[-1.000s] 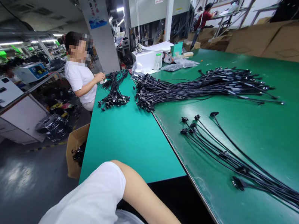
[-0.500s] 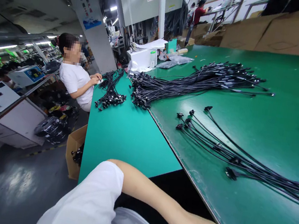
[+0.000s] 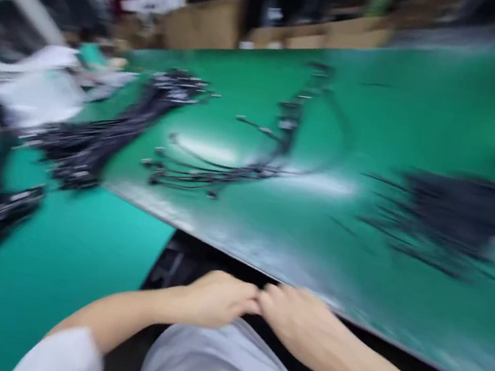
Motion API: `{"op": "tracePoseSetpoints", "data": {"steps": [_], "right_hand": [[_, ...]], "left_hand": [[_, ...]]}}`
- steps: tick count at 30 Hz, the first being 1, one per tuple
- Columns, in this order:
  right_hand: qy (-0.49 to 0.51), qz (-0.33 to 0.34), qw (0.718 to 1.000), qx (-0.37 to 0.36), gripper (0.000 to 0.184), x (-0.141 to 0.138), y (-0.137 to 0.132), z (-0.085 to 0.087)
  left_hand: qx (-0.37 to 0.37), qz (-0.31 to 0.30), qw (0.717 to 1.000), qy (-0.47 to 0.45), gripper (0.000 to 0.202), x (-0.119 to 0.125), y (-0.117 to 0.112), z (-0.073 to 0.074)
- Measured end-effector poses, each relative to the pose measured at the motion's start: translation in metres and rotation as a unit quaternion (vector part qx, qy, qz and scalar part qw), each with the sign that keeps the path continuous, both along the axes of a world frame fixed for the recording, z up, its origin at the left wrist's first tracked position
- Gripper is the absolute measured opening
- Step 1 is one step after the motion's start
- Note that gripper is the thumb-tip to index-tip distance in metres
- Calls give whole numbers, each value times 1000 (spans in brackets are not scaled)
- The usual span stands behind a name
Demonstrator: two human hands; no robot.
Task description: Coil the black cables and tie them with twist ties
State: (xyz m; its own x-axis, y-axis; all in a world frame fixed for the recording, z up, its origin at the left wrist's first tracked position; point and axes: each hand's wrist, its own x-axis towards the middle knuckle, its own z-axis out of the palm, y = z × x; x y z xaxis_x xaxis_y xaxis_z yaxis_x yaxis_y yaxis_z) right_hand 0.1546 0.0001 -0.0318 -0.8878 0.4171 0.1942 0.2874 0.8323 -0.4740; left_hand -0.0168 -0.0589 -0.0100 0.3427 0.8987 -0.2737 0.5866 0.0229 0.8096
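A: And the head view has swung right! The thick cable bundle now sits far over to the left, the co-worker seen a half-second ago is out of frame, and two hands have come into sight where only a forearm showed!

B: What does that mean for the cables?

A: Neither hand is on them! The loose cables lie fanned across the middle of the green table, well apart from the fingers, with a dark pile over on the right.

B: And the hands themselves?

A: Left hand and right hand meet at the fingers, low in front of the white shirt, right by the table's near edge!

B: Open, closed, carrying something?

A: Fingers look bent, but the blur hides how far they're closed. Anything small pinched between them? Can't tell! Nor whether they're touching that edge.

B: And lower left?

A: Another dark cluster, on the teal table!
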Motion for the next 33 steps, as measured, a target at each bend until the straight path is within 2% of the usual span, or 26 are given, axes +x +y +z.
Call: {"op": "tracePoseSetpoints", "data": {"steps": [2, 3, 4, 5, 6, 7, 9, 10, 11, 12, 14, 17, 22, 27, 33], "right_hand": [[-84, 55, 995, 25, 24, 17, 0, 9], [-97, 68, 993, 16, 23, 25, 12, 12], [-90, 45, 995, 2, 25, 37, 28, 13], [-67, -15, 998, -1, 27, 55, 49, 13], [-35, -106, 994, 9, 29, 77, 71, 13], [-6, -218, 975, 38, 29, 103, 93, 13], [11, -423, 899, 107, 34, 155, 138, 12], [-3, -490, 862, 131, 37, 177, 160, 10], [-20, -527, 837, 146, 40, 194, 181, 7], [-30, -540, 827, 153, 41, 206, 200, 4], [-50, -528, 833, 157, 37, 215, 228, -2], [-72, -499, 847, 167, 26, 208, 242, -6], [-90, -496, 840, 202, 29, 202, 232, -3], [-118, -460, 858, 196, 24, 205, 228, -7], [-79, -501, 835, 212, 28, 202, 212, 2]], "left_hand": [[-19, 6, 999, -33, 29, -4, -3, -5], [-43, 20, 997, -54, 32, -8, -1, -10], [-74, 51, 993, -74, 35, -12, 2, -16], [-94, 101, 985, -99, 39, -15, 6, -22], [-119, 142, 973, -135, 44, -17, 8, -28], [-136, 174, 961, -169, 48, -17, 9, -33], [-152, 218, 939, -218, 51, -12, 9, -38], [-150, 229, 934, -229, 51, -8, 9, -40], [-147, 237, 932, -232, 51, -4, 8, -40], [-143, 242, 931, -232, 51, 0, 8, -39], [-140, 250, 928, -236, 51, 6, 8, -37], [-150, 277, 912, -262, 49, 7, 11, -31], [-164, 325, 884, -292, 47, 4, 16, -24], [-178, 293, 891, -299, 48, 8, 15, -22], [-174, 306, 883, -310, 49, 2, 12, -19]]}}
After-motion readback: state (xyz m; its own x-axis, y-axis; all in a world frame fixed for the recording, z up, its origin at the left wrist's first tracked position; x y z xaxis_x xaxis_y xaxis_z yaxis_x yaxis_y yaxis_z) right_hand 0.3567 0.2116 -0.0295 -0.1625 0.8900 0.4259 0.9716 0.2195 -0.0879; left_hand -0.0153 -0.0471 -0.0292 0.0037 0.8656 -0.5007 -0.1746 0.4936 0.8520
